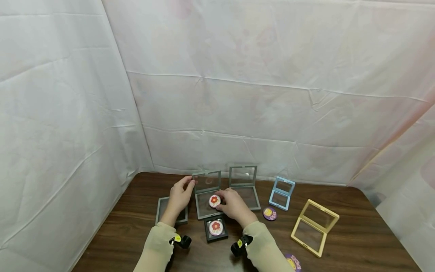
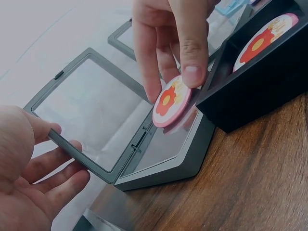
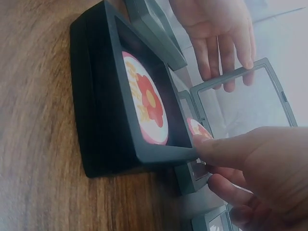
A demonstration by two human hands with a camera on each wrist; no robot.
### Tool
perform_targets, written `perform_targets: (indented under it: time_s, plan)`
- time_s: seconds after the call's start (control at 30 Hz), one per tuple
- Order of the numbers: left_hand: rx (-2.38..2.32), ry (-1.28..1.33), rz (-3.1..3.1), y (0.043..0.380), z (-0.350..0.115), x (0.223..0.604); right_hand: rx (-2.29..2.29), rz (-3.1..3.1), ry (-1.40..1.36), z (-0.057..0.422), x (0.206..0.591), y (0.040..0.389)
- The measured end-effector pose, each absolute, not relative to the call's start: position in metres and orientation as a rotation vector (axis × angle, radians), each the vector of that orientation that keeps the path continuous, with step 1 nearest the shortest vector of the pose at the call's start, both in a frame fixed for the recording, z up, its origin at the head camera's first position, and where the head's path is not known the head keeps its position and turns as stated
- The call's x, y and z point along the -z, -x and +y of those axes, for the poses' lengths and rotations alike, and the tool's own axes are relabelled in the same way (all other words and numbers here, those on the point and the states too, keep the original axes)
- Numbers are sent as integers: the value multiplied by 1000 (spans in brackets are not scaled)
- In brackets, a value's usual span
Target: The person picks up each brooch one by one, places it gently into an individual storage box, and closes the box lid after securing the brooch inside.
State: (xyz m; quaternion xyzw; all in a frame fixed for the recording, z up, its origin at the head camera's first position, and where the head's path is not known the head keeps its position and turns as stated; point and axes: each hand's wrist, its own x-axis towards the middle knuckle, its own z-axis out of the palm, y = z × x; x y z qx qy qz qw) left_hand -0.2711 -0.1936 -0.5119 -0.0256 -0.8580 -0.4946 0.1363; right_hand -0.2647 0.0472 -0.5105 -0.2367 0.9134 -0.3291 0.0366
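Note:
A grey display frame (image 1: 209, 214) with clear film panels stands unfolded on the table, its lid tilted up. My left hand (image 1: 180, 195) holds the lid's left edge between thumb and fingers, as the left wrist view (image 2: 45, 163) shows. Over the lower half, my right hand (image 1: 234, 205) pinches a round badge (image 1: 214, 201) with a red flower and pink rim. In the left wrist view the badge (image 2: 171, 103) is tilted just above the film; whether it touches there I cannot tell. Nearer me, a black display frame (image 1: 217, 238) bears a similar flower badge (image 1: 216, 227).
Another grey frame (image 1: 254, 192) is unfolded on the right, and a shut-looking grey one (image 1: 183, 220) lies left, partly behind my left hand. Farther right are a blue frame (image 1: 281, 206), a yellow frame (image 1: 320, 252) and purple badges (image 1: 270, 214). White cloth (image 1: 217, 105) hangs behind.

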Motion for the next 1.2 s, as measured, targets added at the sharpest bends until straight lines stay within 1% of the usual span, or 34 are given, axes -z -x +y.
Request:
perform_targets:
  time_s: [0.63,1.2]
  plan:
    - [1437,88,-2471,272,-194,511,940,2880,799,42,511,265]
    - [1415,90,-2480,271,-194,513,938,2865,761,38,513,265]
